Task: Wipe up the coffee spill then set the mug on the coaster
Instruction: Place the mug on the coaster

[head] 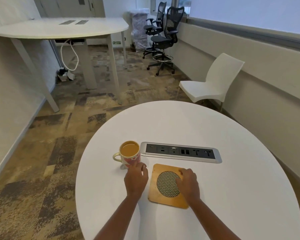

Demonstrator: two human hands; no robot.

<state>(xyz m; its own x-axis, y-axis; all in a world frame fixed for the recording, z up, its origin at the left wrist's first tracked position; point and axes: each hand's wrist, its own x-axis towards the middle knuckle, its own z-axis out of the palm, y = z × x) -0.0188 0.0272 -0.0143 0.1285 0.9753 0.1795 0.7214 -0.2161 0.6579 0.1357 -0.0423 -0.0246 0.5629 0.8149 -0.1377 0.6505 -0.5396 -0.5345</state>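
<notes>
Two hands work the placing step: the left hand [136, 179], fingers loose, touches the full mug [130, 154] just left of the coaster [160, 196], which the open right hand [189, 182] steadies, so next comes a firm, level lift.

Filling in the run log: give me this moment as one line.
left hand: fingertips touching heart-patterned ceramic mug, full | right hand: flat on square wooden coaster | mug off coaster | spill, cloth: none visible

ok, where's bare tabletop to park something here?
Free: the wide far half of the round table beyond the power strip, and the right side past the coaster. Crowded: near-left, where mug, left hand, coaster and right hand cluster.
</notes>
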